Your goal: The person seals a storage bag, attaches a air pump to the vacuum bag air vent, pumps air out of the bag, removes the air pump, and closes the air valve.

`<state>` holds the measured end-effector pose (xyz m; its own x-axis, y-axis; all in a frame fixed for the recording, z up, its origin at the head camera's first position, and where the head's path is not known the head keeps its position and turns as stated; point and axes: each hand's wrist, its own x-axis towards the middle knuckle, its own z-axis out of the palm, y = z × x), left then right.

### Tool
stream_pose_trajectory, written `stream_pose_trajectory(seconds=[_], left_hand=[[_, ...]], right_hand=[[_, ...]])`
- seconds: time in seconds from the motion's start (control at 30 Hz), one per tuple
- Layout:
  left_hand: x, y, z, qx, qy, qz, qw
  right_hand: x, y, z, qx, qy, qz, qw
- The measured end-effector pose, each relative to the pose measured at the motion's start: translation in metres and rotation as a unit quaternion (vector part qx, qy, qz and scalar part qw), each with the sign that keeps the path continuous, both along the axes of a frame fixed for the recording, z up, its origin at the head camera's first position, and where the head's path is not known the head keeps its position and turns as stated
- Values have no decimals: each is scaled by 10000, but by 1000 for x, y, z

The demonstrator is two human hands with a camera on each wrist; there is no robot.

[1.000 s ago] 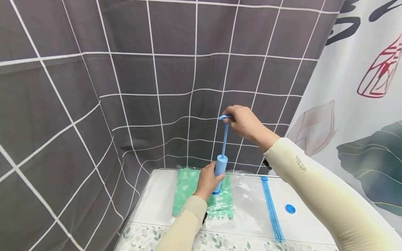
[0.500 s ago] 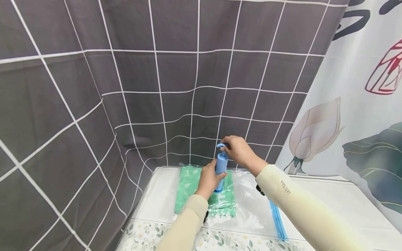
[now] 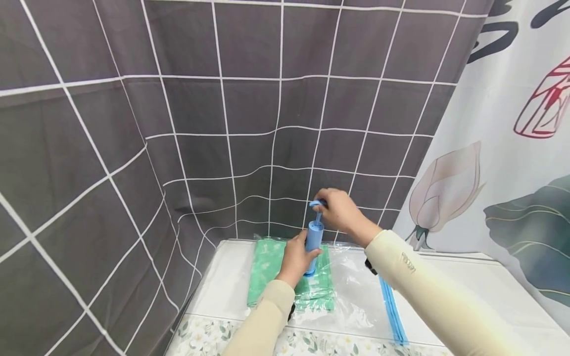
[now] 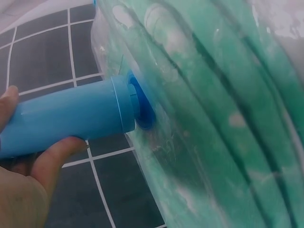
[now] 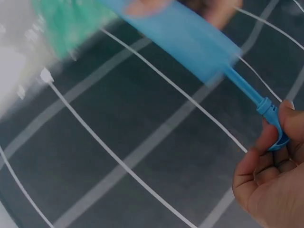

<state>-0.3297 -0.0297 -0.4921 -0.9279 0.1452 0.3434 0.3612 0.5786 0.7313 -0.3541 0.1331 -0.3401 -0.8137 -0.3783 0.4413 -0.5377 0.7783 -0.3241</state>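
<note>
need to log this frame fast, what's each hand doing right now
Left hand: grips the pump barrel, which stands on the bag.
Right hand: grips the pump handle, rod partly out.

A home-like corner, screened by a grey grid-patterned curtain [image 3: 222, 123] and a lotus-print curtain [image 3: 512, 173] behind a floral-edged table [image 3: 213, 336].

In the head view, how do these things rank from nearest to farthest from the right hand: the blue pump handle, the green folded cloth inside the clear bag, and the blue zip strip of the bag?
1. The blue pump handle: gripped by the right hand, at the pump's top.
2. The green folded cloth: below the hand, towards the left.
3. The blue zip strip: lower right, near the table's front edge.
</note>
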Motion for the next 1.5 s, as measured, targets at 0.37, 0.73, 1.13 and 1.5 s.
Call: stream_pose_trajectory(seconds=[0.37,0.73,1.13,1.5], left_hand=[[-2,-3,-4,201,102,0,9997],[-4,1,0,73,-118,62,9999],[-4,1,-5,-136,139,85,9998],[0,3,-3,-95,106,115,9998]], right_hand=[[23,-11,114,75,134,-619,9980],[12,-11,23,107,11,-443,9990],[16,-14,-33,65,-287,-454,9985],[18,-2,33,-369,-186,-549,9976]])
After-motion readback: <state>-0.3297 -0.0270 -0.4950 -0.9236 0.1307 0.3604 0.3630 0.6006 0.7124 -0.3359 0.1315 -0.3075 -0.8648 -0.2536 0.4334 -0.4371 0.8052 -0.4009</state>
